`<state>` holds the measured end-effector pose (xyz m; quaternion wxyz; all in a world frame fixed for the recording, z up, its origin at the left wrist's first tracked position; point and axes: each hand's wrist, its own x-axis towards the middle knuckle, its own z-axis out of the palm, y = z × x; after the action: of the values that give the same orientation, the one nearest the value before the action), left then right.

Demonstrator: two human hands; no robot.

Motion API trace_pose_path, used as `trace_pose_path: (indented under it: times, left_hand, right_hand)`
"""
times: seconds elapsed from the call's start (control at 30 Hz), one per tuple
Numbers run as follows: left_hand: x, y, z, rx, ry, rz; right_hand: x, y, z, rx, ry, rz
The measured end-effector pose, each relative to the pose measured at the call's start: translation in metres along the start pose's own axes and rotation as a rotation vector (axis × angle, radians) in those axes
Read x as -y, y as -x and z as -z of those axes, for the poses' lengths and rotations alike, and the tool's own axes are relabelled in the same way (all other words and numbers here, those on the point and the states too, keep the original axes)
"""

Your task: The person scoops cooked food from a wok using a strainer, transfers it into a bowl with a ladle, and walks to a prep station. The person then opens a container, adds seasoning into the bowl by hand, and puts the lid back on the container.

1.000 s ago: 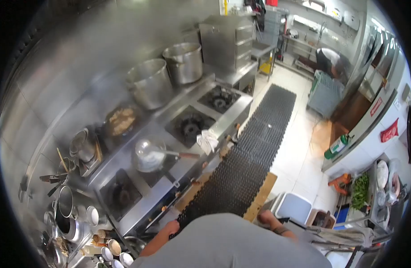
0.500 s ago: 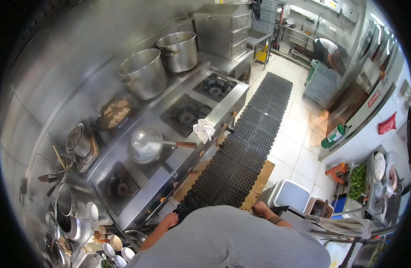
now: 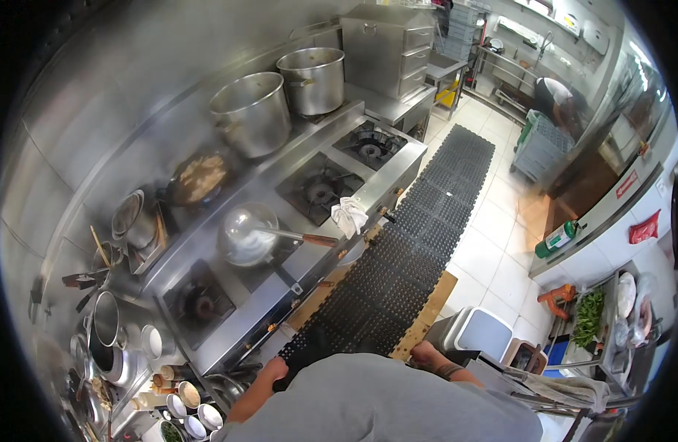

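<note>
My left hand (image 3: 275, 368) hangs low at my left side, between the stove front and my grey shirt (image 3: 383, 394). On the other side, my right hand (image 3: 427, 355) is beside the edge of the black rubber mat (image 3: 398, 272). Both hands are small in view and their fingers are mostly hidden; I see no object in either. On the stove (image 3: 309, 239) a wok (image 3: 239, 243) carries a ladle (image 3: 298, 236) with a wooden handle. A crumpled white cloth (image 3: 348, 216) lies on the stove's front edge. Behind, brown food (image 3: 204, 179) sits in a dark pan.
Two tall pots (image 3: 250, 118) stand along the back. Bowls (image 3: 194, 426) and bottles crowd the lower left. At right are a lidded bin (image 3: 483, 333) and a shelf with green leaves (image 3: 589, 306). Another person (image 3: 556, 96) bends near a grey crate (image 3: 543, 144) at the far end.
The camera view has shifted slightly, so the stove and mat sit a little further right. Both hands stay low at my sides. The wok, ladle and cloth rest as before.
</note>
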<state>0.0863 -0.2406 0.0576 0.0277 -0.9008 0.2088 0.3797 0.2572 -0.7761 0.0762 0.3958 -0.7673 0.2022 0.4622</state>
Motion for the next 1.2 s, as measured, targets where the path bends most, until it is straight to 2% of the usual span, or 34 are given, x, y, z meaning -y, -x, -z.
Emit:
trace_pose_path:
  times: [0.03,0.1,0.17,0.27,0.33,0.37,0.5,0.53,0.57,0.6,0.63,0.67,0.73,0.8,0.83,0.87,0.93,1.0,1.03,1.1,1.13,1.2]
  left_hand:
    - [0.002,0.003,-0.005,-0.007,0.004,-0.003]
    - [0.002,0.011,-0.017,-0.105,0.082,0.092]
    - [0.002,0.019,-0.027,-0.107,0.15,0.087]
    - [0.013,0.027,-0.043,-0.153,0.213,0.073]
    - [0.021,0.033,-0.058,-0.236,0.22,0.046]
    - [0.025,0.036,-0.066,-0.274,0.224,0.032]
    - [0.042,0.05,-0.084,-0.261,0.327,0.099]
    - [0.044,0.057,-0.083,-0.24,0.366,0.113]
    - [0.046,0.062,-0.091,-0.295,0.262,0.074]
    - [0.045,0.066,-0.098,-0.291,0.269,0.066]
    - [0.047,0.064,-0.118,-0.257,0.391,0.185]
    - [0.05,0.066,-0.132,-0.225,0.51,0.308]
    - [0.054,0.082,-0.141,-0.168,0.487,0.257]
    - [0.054,0.089,-0.155,-0.108,0.467,0.2]
    - [0.051,0.091,-0.162,-0.144,0.431,0.242]
    - [0.048,0.093,-0.168,-0.178,0.396,0.285]
    - [0.044,0.095,-0.175,-0.217,0.438,0.33]
    - [0.04,0.092,-0.178,-0.237,0.492,0.336]
    - [0.038,0.089,-0.179,-0.242,0.514,0.336]
    - [0.032,0.083,-0.182,-0.255,0.551,0.331]
    - [0.03,0.08,-0.183,-0.262,0.564,0.327]
    - [0.03,0.075,-0.184,-0.277,0.583,0.318]
  right_hand:
    - [0.007,0.003,-0.002,0.005,0.152,0.001]
    - [0.021,0.014,-0.009,-0.026,0.114,0.051]
    - [0.032,0.016,-0.012,-0.06,0.074,0.104]
    - [0.027,-0.042,-0.016,-0.013,0.242,0.064]
    - [-0.001,-0.105,-0.018,0.138,0.633,0.322]
    - [0.038,-0.06,-0.03,0.045,0.347,0.053]
    - [0.086,-0.047,-0.061,-0.028,0.409,0.097]
    - [0.092,-0.058,-0.065,-0.003,0.539,0.164]
    - [0.091,-0.066,-0.07,0.022,0.67,0.23]
    - [0.088,-0.072,-0.076,0.022,0.671,0.219]
    - [0.088,-0.079,-0.081,0.003,0.774,0.414]
    - [0.103,-0.066,-0.09,-0.022,0.79,0.403]
    - [0.135,-0.037,-0.11,-0.069,0.822,0.378]
    - [0.138,-0.035,-0.123,-0.068,0.497,0.124]
    - [0.143,-0.034,-0.122,-0.074,0.501,0.128]
    - [0.149,-0.034,-0.119,-0.015,0.788,0.257]
    - [0.154,-0.047,-0.118,0.053,1.076,0.387]
    - [0.153,-0.084,-0.11,0.067,1.325,0.605]
    - [0.158,-0.096,-0.11,0.067,1.327,0.603]
    - [0.172,-0.106,-0.106,-0.008,1.516,0.772]
    - [0.184,-0.088,-0.109,-0.003,1.521,0.766]
    - [0.215,-0.036,-0.122,-0.121,0.758,0.48]
